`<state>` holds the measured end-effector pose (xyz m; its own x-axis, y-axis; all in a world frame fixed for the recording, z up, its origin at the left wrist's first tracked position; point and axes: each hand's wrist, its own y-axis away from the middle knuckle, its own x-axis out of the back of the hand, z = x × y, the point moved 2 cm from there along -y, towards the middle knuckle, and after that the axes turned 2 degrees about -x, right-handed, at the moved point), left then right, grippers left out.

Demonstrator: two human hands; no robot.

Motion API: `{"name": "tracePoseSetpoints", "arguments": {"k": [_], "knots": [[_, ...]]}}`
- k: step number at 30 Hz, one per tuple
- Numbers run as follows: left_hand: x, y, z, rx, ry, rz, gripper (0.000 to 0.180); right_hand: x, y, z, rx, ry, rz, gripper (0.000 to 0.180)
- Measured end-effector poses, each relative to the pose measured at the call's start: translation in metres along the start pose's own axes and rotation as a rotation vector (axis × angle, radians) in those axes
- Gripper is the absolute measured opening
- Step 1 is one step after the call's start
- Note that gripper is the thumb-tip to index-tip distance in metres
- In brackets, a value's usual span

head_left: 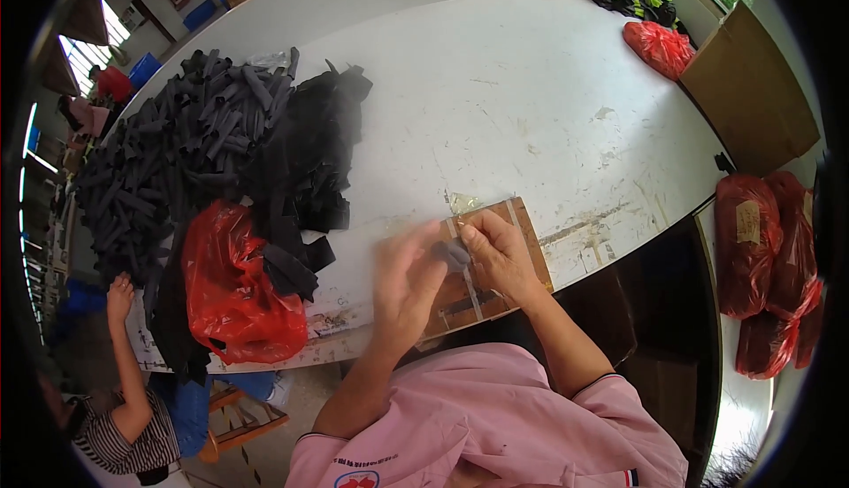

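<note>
Over a wooden board (526, 231) at the table's near edge, my right hand (504, 258) has its thumb and fingers pinched on a small dark grey rolled piece (453, 254), seemingly fabric. My left hand (407, 280) is beside the piece on its left, smeared by motion. Whether its fingers touch the piece cannot be made out. A pale strip runs across the board beneath my hands. Just beyond the board's far edge lies a small clear plastic scrap (462, 202).
Left of me are a heap of dark grey rolled pieces (168, 134), flat black cloth pieces (309, 143) and a red plastic bag (230, 284). Another person's hand (120, 293) reaches the heap. A cardboard box (752, 90) and red bags (752, 240) stand at right.
</note>
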<state>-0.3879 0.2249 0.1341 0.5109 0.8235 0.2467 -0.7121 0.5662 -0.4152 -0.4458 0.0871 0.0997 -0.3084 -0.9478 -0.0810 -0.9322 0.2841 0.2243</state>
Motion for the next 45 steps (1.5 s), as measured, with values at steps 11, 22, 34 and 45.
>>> {"name": "tracePoseSetpoints", "arguments": {"k": [11, 22, 34, 45], "knots": [[-0.002, 0.009, -0.002, 0.165, 0.668, 0.283, 0.010, -0.007, 0.009, -0.044, 0.780, 1.175, -0.031, 0.023], [-0.024, -0.018, 0.004, 0.240, 0.148, -0.296, 0.014, 0.002, 0.002, 0.012, 0.776, 0.621, -0.038, 0.015], [-0.006, -0.011, 0.007, 0.068, 0.783, 0.123, 0.017, -0.003, 0.005, -0.021, 0.628, 0.935, -0.058, 0.026], [0.000, 0.007, -0.013, 0.226, 0.357, 0.306, 0.014, -0.004, 0.007, -0.035, 0.549, 0.849, -0.139, 0.029]]}}
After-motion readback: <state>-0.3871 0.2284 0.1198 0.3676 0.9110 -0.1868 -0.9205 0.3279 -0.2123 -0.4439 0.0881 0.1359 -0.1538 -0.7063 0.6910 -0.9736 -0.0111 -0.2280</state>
